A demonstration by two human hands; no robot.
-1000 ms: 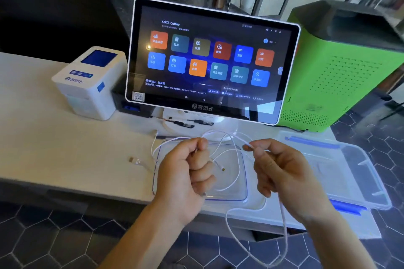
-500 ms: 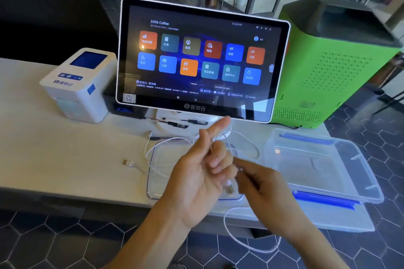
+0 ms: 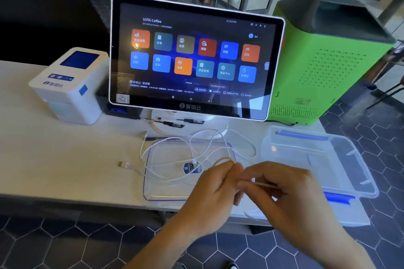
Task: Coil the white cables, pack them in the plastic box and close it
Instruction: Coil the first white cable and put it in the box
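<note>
My left hand [image 3: 215, 190] and right hand [image 3: 284, 194] are together, fingertips almost meeting just above the near edge of the counter [image 3: 54, 159]. Both pinch the same thin white cable [image 3: 265, 185]: the left fingers are curled around a bunch of it, and the right thumb and forefinger nip a short stretch that runs out to the right between them. A yellowish loop [image 3: 223, 160] arches up from my left fingers; I cannot tell whether it is cable or a band. More white cable [image 3: 196, 148] lies loose in wide loops on the flat clear lid [image 3: 153, 181], spilling over its far and left edges, and one plug end [image 3: 123, 164] rests on the counter just left of the lid. A small round blue sticker [image 3: 192, 167] sits on the lid near my left hand. The clear box [image 3: 349, 159] stands open to the right of the lid, with blue clips on its near and far rims; nothing coiled shows inside it. Behind the lid a touchscreen [image 3: 194, 59] stands upright, lit with coloured tiles. A white printer [image 3: 70, 85] sits to its left and a green machine [image 3: 328, 65] to its right.
</note>
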